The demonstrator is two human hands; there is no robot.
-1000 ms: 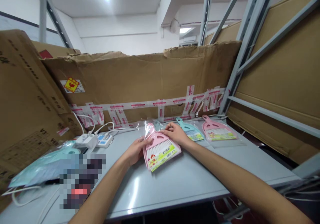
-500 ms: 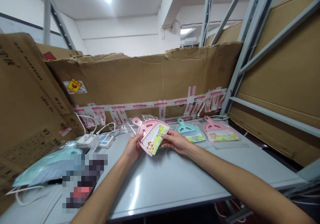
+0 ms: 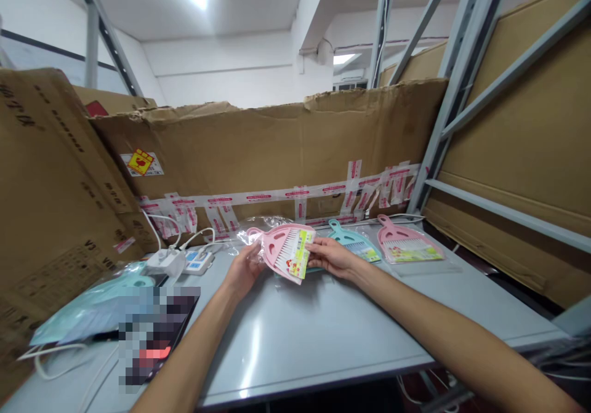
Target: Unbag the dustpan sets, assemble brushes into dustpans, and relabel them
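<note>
We've got the pink plastic dustpan (image 3: 287, 252) between both hands: left hand (image 3: 243, 269) & right hand (image 3: 330, 258) half-closed on its edges; looks light, stiff, slick, so best held by rim, not bristles

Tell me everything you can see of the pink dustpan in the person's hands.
The pink dustpan is small and looks like glossy plastic, with a looped handle pointing left and openings in its body. White bristles of a small brush lie across it, and a yellow-green printed label sits at its right edge. It is held tilted above the grey table, gripped by the left hand and the right hand.
</note>
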